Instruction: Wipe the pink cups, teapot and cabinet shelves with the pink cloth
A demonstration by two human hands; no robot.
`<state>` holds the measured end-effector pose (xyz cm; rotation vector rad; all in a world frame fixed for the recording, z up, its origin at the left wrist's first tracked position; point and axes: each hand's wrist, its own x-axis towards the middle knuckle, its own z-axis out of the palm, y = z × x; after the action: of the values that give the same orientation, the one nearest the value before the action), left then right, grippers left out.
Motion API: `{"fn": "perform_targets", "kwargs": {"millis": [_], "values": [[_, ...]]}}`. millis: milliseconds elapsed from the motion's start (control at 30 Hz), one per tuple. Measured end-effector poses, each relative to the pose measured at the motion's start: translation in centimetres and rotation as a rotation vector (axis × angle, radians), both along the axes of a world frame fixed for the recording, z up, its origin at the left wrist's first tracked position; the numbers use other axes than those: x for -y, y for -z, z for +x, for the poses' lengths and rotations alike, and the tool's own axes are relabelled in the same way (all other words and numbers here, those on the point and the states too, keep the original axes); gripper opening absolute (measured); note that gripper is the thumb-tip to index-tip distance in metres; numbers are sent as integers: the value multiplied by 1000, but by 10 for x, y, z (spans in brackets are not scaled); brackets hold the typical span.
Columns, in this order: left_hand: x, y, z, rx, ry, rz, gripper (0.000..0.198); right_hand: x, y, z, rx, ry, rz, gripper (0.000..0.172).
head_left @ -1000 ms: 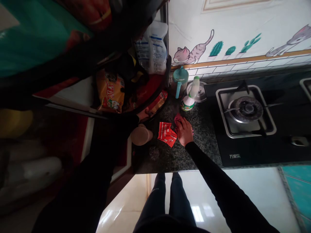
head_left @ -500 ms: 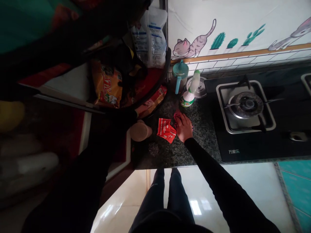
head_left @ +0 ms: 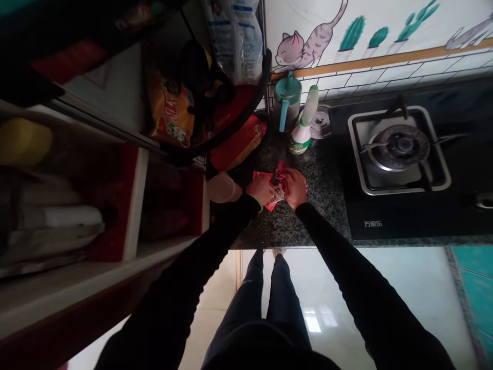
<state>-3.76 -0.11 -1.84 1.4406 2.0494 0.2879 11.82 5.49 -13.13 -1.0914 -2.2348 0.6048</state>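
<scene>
1. Left hand [head_left: 262,190]: fingers curled, red sachets [head_left: 262,176] pinched at their left side.
2. Right hand [head_left: 295,186]: fingers bent shut on the same sachets, which are held on or just above the granite counter [head_left: 308,221]; which of the two cannot be told.
3. Beige cup [head_left: 223,187]: laid just left of the left hand.
4. Green-capped bottle [head_left: 302,131] and teal jug [head_left: 287,100]: stood behind the hands.
5. Gas burner [head_left: 400,149]: set well to the right.
</scene>
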Motion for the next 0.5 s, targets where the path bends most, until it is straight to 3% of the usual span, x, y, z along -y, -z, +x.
{"fn": "perform_targets", "kwargs": {"millis": [133,233,300,367,433,500], "values": [[52,24,23,-211,130,293,75,-19,-13,-16,-169,16,-46,28],[80,49,28,-182,129,298,91,-62,-27,-55,-235,-23,-14,30],[88,61,27,-155,119,298,94,-95,-35,-88,-187,-71,16,31],[91,68,22,-133,137,317,94,-115,-40,-118,-58,-17,-27,34],[91,70,18,-117,157,328,93,-109,-45,-142,113,22,-67,31],[91,71,16,-112,146,317,89,-81,-51,-157,259,-57,-60,28]]}}
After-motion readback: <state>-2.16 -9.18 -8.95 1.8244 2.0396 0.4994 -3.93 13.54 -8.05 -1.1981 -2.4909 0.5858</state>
